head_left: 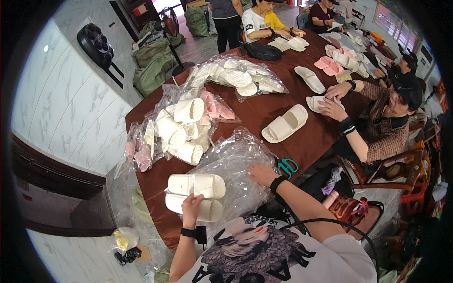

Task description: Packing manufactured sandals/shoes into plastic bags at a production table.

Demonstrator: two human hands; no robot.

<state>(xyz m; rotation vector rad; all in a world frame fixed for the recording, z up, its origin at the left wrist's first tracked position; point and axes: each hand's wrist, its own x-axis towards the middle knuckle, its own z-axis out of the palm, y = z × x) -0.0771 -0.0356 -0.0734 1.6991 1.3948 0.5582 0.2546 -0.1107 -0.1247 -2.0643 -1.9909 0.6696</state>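
Observation:
A pair of cream slippers (pixel 207 185) lies side by side at the table's near left edge. My left hand (pixel 192 207) grips the pair by its straps, fingers closed. To the right, my right hand (pixel 262 174) is stretched out over a heap of clear plastic bags (pixel 231 162), its fingers spread on the film. Just beyond that hand lie teal-handled scissors (pixel 287 167). A single cream slipper (pixel 285 123) rests on the brown tablecloth farther off. Beyond the bags, cream slippers (pixel 175 123) and pink slippers (pixel 214 106) are piled in clear plastic.
More bagged slippers (pixel 236 77) form a far pile beside a black bag (pixel 261 52). At right, a person's hands (pixel 334 106) hold a slipper. Others work along the table with pink slippers (pixel 329 65). A standing fan (pixel 168 23) and green sacks (pixel 155 70) stand behind.

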